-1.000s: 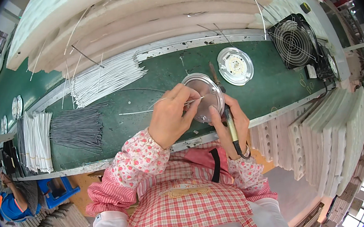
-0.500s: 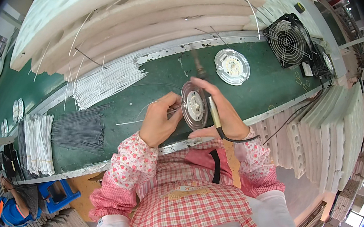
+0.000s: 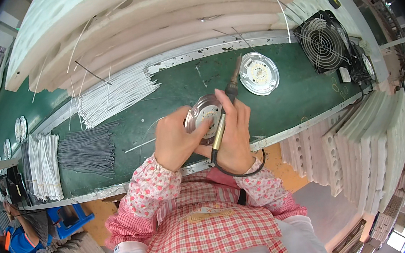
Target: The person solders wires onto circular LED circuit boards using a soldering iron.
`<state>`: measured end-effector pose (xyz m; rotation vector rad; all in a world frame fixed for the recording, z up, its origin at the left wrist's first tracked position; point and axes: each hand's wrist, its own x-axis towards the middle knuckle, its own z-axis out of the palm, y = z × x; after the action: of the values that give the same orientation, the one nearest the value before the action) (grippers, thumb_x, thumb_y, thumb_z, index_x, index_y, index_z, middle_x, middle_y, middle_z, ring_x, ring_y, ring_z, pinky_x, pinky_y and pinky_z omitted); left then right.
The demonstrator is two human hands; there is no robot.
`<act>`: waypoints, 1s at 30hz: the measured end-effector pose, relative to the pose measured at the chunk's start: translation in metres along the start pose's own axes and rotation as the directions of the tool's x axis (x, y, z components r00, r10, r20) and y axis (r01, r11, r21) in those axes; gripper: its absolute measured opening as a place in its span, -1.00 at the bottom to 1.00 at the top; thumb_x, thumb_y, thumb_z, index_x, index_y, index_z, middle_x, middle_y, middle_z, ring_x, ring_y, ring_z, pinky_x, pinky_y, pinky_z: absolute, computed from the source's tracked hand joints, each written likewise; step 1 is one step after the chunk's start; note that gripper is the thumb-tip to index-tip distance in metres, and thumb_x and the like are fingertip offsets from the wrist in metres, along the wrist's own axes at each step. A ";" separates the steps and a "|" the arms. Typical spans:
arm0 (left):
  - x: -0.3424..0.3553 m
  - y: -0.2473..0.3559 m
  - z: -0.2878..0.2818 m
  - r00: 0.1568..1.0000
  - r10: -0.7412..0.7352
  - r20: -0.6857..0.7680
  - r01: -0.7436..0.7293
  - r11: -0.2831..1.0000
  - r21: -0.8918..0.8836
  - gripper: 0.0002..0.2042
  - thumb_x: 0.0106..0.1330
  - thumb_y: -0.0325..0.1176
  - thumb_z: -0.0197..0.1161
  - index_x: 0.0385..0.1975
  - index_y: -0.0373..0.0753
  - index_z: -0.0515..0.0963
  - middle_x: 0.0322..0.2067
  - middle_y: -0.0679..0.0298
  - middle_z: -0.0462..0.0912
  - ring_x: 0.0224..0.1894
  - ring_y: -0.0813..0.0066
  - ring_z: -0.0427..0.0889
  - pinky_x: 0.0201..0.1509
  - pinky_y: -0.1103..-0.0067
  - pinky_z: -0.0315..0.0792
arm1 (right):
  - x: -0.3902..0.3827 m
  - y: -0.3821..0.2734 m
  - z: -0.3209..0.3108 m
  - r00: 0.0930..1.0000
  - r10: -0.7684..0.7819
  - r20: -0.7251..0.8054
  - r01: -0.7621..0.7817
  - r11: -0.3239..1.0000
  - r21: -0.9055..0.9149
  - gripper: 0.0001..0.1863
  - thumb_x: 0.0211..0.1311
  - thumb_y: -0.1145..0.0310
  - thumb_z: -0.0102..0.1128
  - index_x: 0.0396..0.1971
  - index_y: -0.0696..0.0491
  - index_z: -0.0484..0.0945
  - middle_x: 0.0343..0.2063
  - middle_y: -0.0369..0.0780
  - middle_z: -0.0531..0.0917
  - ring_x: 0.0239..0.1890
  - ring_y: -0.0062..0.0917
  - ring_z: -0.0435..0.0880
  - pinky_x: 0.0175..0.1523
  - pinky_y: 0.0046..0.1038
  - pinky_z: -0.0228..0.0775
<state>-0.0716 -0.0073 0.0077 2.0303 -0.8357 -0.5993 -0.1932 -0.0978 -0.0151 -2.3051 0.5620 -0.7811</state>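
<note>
My left hand (image 3: 173,139) grips a round clear-rimmed LED lamp module (image 3: 192,118) by its left side, the thumb lying across its pale round board. In my right hand (image 3: 238,140) is a soldering iron (image 3: 219,132), its dark tip pointing up and away from the module. The same hand's fingers are also close against the module's right edge; their exact contact is partly hidden. A white wire (image 3: 140,145) runs out to the left from beside my left hand. Another LED lamp module (image 3: 259,73) lies face up on the green bench (image 3: 298,90), past the iron's tip.
White wires (image 3: 116,94) and dark wires (image 3: 87,148) lie in bundles at the left. A black fan (image 3: 323,45) with a wire guard stands at the right. Stacked foam trays (image 3: 161,26) rise behind the bench, more (image 3: 354,144) at lower right. A person (image 3: 25,236) is at far left.
Both hands have shifted a little left with the module, which now faces up more. My left thumb has come over its board. The soldering iron has tilted, its tip now further right.
</note>
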 end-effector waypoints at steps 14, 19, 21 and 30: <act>-0.009 -0.024 -0.003 0.893 0.427 -0.144 -0.364 0.872 0.326 -0.61 0.15 -0.23 0.40 -0.12 -0.29 0.46 -0.33 0.13 0.51 -0.31 0.09 0.52 -0.19 0.32 0.36 | -0.013 0.007 -0.003 0.996 0.056 0.068 -0.051 0.996 -0.068 -0.12 -0.09 0.34 0.55 0.28 0.13 0.29 -0.04 -0.05 0.49 -0.03 -0.13 0.43 0.07 -0.23 0.26; -0.010 -0.040 -0.004 0.903 0.431 0.005 -0.423 0.885 0.192 -0.81 0.18 -0.45 0.22 -0.34 -0.33 0.33 -0.38 0.07 0.42 -0.32 0.00 0.48 -0.18 0.26 0.38 | -0.019 0.024 -0.022 0.972 -0.231 0.047 0.236 0.958 -0.165 -0.39 -0.11 0.32 0.56 0.03 0.11 0.57 -0.41 -0.17 0.51 -0.35 -0.29 0.49 -0.30 -0.33 0.35; -0.012 -0.042 -0.009 0.904 0.426 0.039 -0.427 0.897 0.109 -0.83 0.16 -0.50 0.17 -0.31 -0.36 0.35 -0.32 0.02 0.42 -0.30 -0.03 0.47 -0.15 0.22 0.38 | -0.012 0.021 -0.040 0.950 -0.312 0.029 0.313 0.949 -0.030 -0.62 -0.02 0.41 0.47 -0.14 0.14 0.66 -0.58 -0.23 0.47 -0.55 -0.40 0.46 -0.48 -0.39 0.28; -0.006 -0.034 -0.015 0.854 0.476 0.211 -0.519 0.813 0.264 -0.82 0.19 -0.57 0.13 -0.23 -0.41 0.36 -0.17 -0.04 0.40 -0.16 -0.08 0.45 -0.07 0.22 0.37 | 0.002 0.022 -0.058 0.933 -0.231 0.277 0.126 0.928 0.350 -0.80 0.13 0.51 0.18 -0.27 0.15 0.70 -0.68 -0.23 0.55 -0.70 -0.44 0.45 -0.57 -0.41 0.26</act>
<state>-0.0538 0.0191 -0.0120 1.9319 -1.5699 -0.3147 -0.2339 -0.1395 0.0067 -2.1249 0.0664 -0.5252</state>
